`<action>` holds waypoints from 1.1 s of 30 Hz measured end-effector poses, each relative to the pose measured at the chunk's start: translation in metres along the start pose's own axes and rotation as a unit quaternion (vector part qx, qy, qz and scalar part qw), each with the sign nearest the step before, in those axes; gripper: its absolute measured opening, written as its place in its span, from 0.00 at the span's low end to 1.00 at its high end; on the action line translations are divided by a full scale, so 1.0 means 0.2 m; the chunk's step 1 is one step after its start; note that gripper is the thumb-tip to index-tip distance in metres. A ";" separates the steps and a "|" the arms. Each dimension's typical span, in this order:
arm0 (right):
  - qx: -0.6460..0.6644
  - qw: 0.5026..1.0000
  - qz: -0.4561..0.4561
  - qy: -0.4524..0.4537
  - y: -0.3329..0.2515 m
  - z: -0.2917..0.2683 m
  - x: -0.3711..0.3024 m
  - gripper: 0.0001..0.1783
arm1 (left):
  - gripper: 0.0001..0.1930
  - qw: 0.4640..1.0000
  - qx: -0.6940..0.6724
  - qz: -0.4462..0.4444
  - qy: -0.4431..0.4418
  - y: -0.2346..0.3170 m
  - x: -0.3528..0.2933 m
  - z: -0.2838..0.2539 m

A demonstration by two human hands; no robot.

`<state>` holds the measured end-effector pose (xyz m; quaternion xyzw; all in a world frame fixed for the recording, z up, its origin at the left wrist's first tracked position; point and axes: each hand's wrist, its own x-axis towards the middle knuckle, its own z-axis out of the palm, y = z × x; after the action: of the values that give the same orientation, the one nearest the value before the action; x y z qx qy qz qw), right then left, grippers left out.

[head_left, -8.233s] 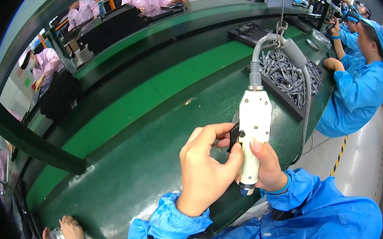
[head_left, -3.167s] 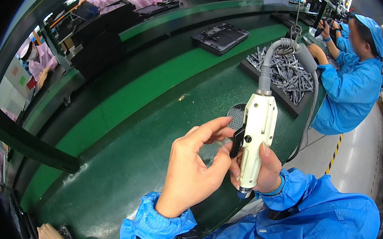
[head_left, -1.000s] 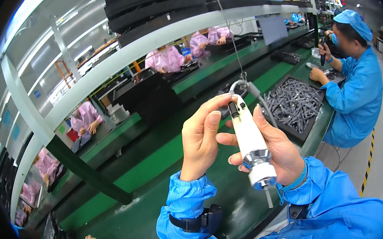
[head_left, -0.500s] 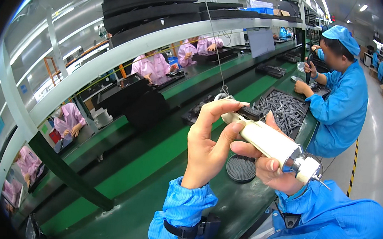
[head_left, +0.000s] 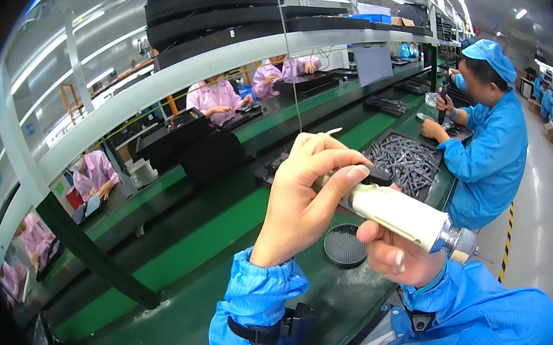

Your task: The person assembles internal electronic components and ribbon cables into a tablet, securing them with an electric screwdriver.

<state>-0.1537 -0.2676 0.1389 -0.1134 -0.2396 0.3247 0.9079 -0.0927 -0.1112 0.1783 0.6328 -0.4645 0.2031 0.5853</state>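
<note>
A cream electric screwdriver [head_left: 400,214] with a metal collar is held up in front of me, tilted down to the right. From below, my right hand [head_left: 394,254] wraps its fingers round the body. My left hand [head_left: 307,195] closes thumb and forefinger on the rear end. A small black piece [head_left: 379,176] sits against the top side near those fingertips; whether it belongs to the tool I cannot tell. The thin bit end at far right is blurred. Behind my hands, a black tray [head_left: 441,158] carries many grey-black plastic parts.
Below the tool, a round dark dish [head_left: 345,244] stands on the green bench [head_left: 231,301]. A co-worker in blue [head_left: 492,147] works beyond the tray. Across the bench, people in pink [head_left: 213,100] sit working. A shelf rail [head_left: 235,45] and hanging cord [head_left: 291,54] cross overhead.
The screwdriver has turned and shifted a little right, with its black piece. My left fingers have slid over its rear end, and my right fingers have changed their hold underneath.
</note>
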 end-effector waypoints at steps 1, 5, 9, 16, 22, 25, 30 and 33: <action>-0.020 1.000 -0.008 0.014 0.00 0.00 0.00 0.32 | 0.06 0.999 0.031 0.006 -0.011 0.00 0.00 -0.01; -0.081 0.994 -0.031 0.062 0.00 -0.04 -0.02 0.31 | 0.05 0.993 0.093 0.065 -0.018 -0.03 -0.02 -0.01; -0.089 0.994 -0.060 0.030 -0.03 -0.14 -0.04 0.29 | 0.06 0.990 0.123 0.068 -0.025 -0.02 -0.01 0.03; 0.021 0.999 -0.015 -0.025 -0.09 -0.22 -0.05 0.21 | 0.07 0.980 0.185 0.051 -0.058 0.00 0.01 0.07; 0.126 0.990 0.040 -0.053 -0.10 -0.23 -0.07 0.24 | 0.08 0.976 0.200 0.051 -0.073 0.01 0.03 0.09; 0.140 0.988 0.047 -0.050 -0.10 -0.22 -0.08 0.25 | 0.07 0.975 0.207 0.048 -0.071 0.01 0.03 0.10; 0.154 0.986 0.047 -0.038 -0.09 -0.20 -0.07 0.25 | 0.08 0.978 0.203 0.011 -0.042 0.01 0.02 0.10; 0.132 0.989 0.039 -0.050 -0.08 -0.23 -0.05 0.25 | 0.07 0.981 0.191 0.005 -0.031 0.01 0.02 0.11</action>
<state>-0.1282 -0.2895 0.1015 0.0153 -0.2354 0.3938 0.8884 -0.0986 -0.1321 0.1781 0.7364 -0.4382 0.2714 0.4381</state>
